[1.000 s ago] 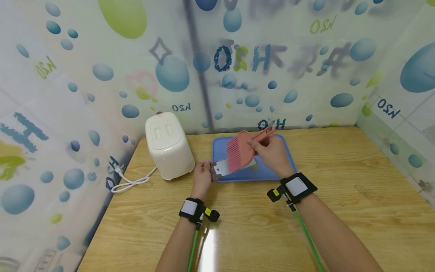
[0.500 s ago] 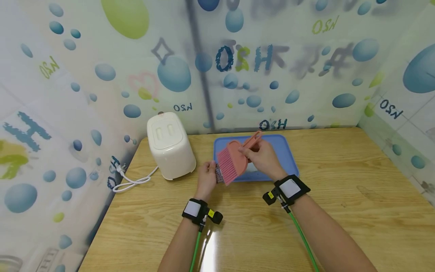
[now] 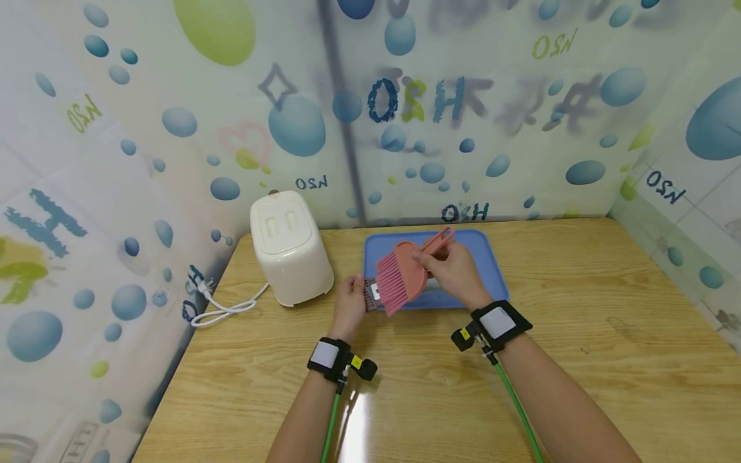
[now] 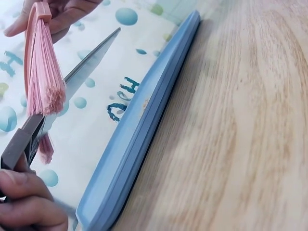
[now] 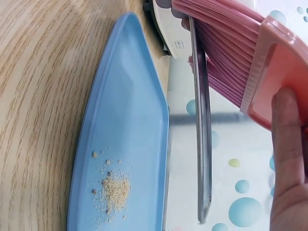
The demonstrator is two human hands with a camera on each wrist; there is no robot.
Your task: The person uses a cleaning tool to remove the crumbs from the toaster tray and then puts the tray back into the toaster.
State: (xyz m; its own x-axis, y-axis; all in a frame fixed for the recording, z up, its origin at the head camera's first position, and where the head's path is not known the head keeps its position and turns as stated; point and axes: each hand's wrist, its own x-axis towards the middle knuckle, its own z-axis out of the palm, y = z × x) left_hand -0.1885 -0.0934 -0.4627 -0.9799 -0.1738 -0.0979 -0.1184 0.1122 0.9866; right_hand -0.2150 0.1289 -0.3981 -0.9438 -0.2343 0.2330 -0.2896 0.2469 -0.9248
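My right hand (image 3: 461,275) grips a pink brush (image 3: 412,273) near the base of its handle, bristles pointing left and down. Those bristles lie against a flat metal crumb tray (image 5: 202,120), near its dark end (image 4: 19,147). My left hand (image 3: 349,303) pinches that dark end, fingers curled at its edge. The crumb tray is held tilted above a blue tray (image 3: 492,267), and the brush hides much of it in the head view. A small heap of tan crumbs (image 5: 115,191) lies in the blue tray.
A cream toaster (image 3: 292,257) stands left of the blue tray, its white cord (image 3: 228,310) coiled beside it with the plug near the wall. The wooden table (image 3: 579,321) meets a bubble-patterned wall covering (image 3: 521,109) at the back.
The brush has swept left and down along the crumb tray toward my left hand, then come back slightly right. Both hands keep their grips; toaster and blue tray stay put.
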